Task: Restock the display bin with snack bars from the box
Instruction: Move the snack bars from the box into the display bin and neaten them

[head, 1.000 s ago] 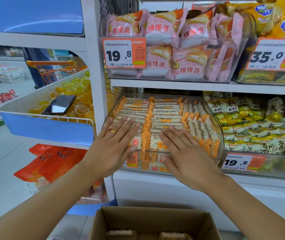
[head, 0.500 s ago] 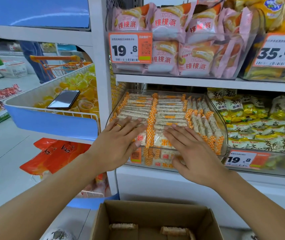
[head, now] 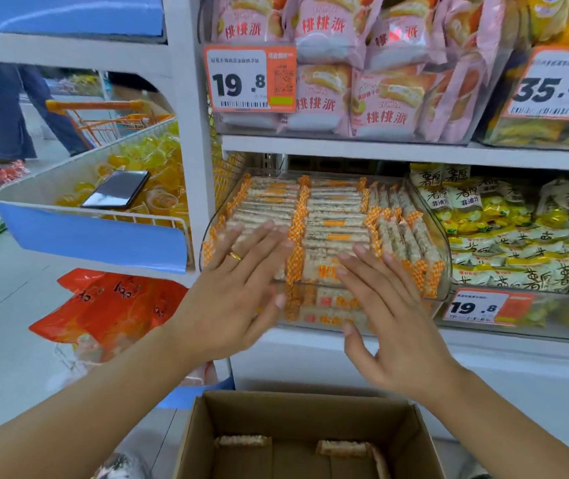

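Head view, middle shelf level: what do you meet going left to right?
Phone lying on the yellow jelly cups → white shelf post → clear display bin of snack bars → yellow and white snack bags.

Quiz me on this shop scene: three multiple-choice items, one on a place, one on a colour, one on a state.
1. Where does the phone lie?
A. in the cardboard box
B. on the yellow snacks in the blue-fronted bin
C. on the floor

2. What colour are the snack bars' wrapper ends?
A. orange
B. green
C. purple

3. How are the hands?
A. both gripping bars
B. both flat, fingers straight
C. one in the box

Answers: 1 B, it rests atop the yellow packs. 2 A, orange checks show. 3 B, the left hand and right hand are spread at the display bin; the cardboard box sits below.
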